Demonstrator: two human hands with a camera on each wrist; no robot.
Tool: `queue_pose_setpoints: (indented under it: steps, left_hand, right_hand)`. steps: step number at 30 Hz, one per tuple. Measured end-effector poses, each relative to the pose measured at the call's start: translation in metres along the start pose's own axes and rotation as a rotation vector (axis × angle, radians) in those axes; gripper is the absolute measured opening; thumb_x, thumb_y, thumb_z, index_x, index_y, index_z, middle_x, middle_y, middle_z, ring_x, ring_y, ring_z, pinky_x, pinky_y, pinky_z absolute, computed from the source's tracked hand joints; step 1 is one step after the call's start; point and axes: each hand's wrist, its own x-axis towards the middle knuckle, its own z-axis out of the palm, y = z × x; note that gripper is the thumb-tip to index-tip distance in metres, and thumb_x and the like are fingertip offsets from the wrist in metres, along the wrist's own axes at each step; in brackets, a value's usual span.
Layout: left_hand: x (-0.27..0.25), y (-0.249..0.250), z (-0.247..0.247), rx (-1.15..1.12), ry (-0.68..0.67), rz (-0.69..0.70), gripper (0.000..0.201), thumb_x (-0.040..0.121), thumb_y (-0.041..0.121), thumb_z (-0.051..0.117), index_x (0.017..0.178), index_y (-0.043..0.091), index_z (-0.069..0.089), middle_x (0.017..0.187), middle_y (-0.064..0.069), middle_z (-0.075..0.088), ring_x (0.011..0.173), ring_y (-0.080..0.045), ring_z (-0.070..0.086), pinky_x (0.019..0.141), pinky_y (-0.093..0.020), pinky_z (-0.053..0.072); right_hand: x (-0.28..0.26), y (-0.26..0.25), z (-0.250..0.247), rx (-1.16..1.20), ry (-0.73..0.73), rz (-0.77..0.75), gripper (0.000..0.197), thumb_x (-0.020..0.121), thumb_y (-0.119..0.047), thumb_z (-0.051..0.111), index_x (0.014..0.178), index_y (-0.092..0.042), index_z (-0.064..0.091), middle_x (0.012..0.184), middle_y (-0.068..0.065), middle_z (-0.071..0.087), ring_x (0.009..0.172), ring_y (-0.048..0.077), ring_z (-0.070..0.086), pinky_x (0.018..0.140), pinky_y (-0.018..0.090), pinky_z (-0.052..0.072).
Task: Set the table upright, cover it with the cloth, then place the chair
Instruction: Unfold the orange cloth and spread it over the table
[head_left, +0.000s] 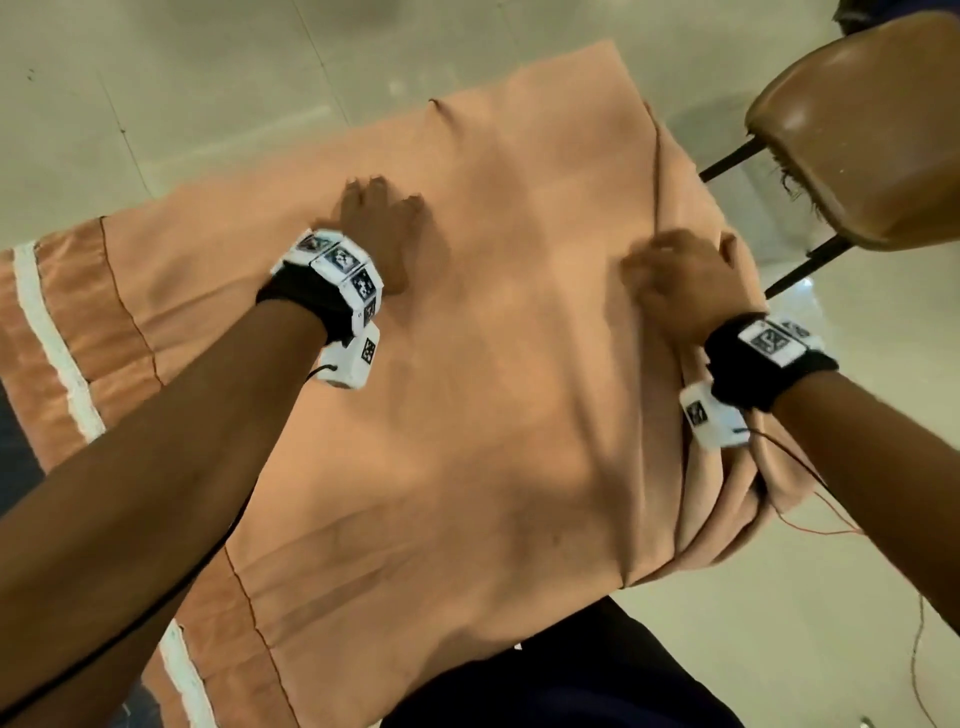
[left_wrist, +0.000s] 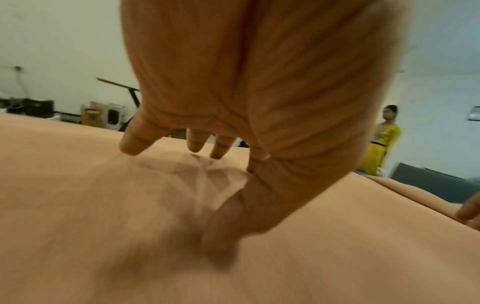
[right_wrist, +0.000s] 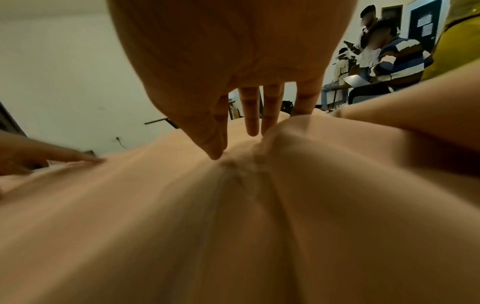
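Smoothing the cloth (head_left: 467, 364) over the upright table, we have both hands on it: our left hand (head_left: 382, 234) lies with fingers (left_wrist: 132, 144) spread and nearly straight, tips pressing the fabric and holding nothing, while our right hand (head_left: 680, 286) rests near the right edge with fingers (right_wrist: 250, 115) extended, their tips pushing into a bunched ridge of fabric; we cannot tell whether the thumb pinches that ridge. The table itself is hidden entirely beneath the cloth, which covers the top and hangs off every side we can see. What could go wrong, in our judgement, is mostly on the right: the cloth is gathered in thick folds there and hangs in a heavy bundle over the corner, so its weight, or a sideways push from our right hand, could drag the whole sheet that way and uncover the left. Pushing the two hands in opposite directions could also raise a fresh ridge between them. The cloth's long axis seems to run from the left, where the white-striped hem (head_left: 52, 343) hangs, across to the right. The chair (head_left: 857, 135) stands just beyond the right corner, its brown seat near the drape, not yet placed; its legs (head_left: 727, 161) could snag the hanging fabric when we move it.
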Motion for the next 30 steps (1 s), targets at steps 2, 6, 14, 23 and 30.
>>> queue_pose_setpoints:
  steps: [2, 6, 14, 23, 30]
  left_hand:
    - [-0.018, 0.015, 0.018, 0.020, 0.136, 0.065, 0.064, 0.082, 0.030, 0.059, 0.142, 0.030, 0.036, 0.152, -0.012, 0.026, 0.144, -0.039, 0.019, 0.101, -0.065, 0.037]
    - [-0.079, 0.071, 0.066, -0.122, 0.015, 0.197, 0.075, 0.079, 0.038, 0.064, 0.146, 0.029, 0.033, 0.160, -0.010, 0.013, 0.147, -0.036, 0.009, 0.111, -0.063, 0.023]
    - [-0.166, 0.195, 0.124, -0.153, -0.073, 0.256, 0.091, 0.083, 0.051, 0.061, 0.153, 0.025, 0.010, 0.163, -0.006, -0.007, 0.150, -0.029, -0.011, 0.112, -0.069, 0.009]
    - [-0.156, 0.214, 0.134, -0.206, -0.082, 0.118, 0.113, 0.071, 0.052, 0.073, 0.153, 0.037, -0.003, 0.162, 0.006, -0.017, 0.149, -0.027, -0.016, 0.109, -0.074, 0.005]
    - [-0.155, 0.224, 0.135, -0.179, -0.094, 0.056, 0.128, 0.065, 0.050, 0.080, 0.150, 0.043, -0.015, 0.161, 0.006, -0.023, 0.148, -0.028, -0.020, 0.107, -0.076, 0.003]
  right_hand:
    - [-0.050, 0.019, 0.021, -0.043, 0.078, 0.009, 0.040, 0.099, -0.048, 0.042, 0.124, -0.030, 0.067, 0.130, 0.009, 0.058, 0.121, 0.037, 0.052, 0.113, 0.054, 0.029]
    - [-0.134, 0.059, 0.046, 0.007, 0.107, 0.203, 0.056, 0.089, -0.045, 0.054, 0.142, -0.027, 0.052, 0.138, 0.016, 0.048, 0.118, 0.045, 0.049, 0.093, 0.057, 0.049]
    - [-0.217, 0.106, 0.069, 0.255, 0.206, 0.475, 0.093, 0.073, -0.075, 0.057, 0.148, -0.024, 0.038, 0.136, 0.020, 0.054, 0.122, 0.040, 0.051, 0.095, 0.055, 0.046]
    - [-0.234, 0.164, 0.091, 0.602, 0.062, 0.545, 0.072, 0.087, -0.056, 0.066, 0.147, -0.025, 0.040, 0.127, 0.013, 0.058, 0.115, 0.036, 0.059, 0.096, 0.049, 0.049]
    - [-0.234, 0.214, 0.081, 0.642, -0.096, 0.289, 0.046, 0.094, -0.047, 0.057, 0.130, -0.020, 0.051, 0.106, 0.003, 0.065, 0.096, 0.026, 0.060, 0.080, 0.038, 0.046]
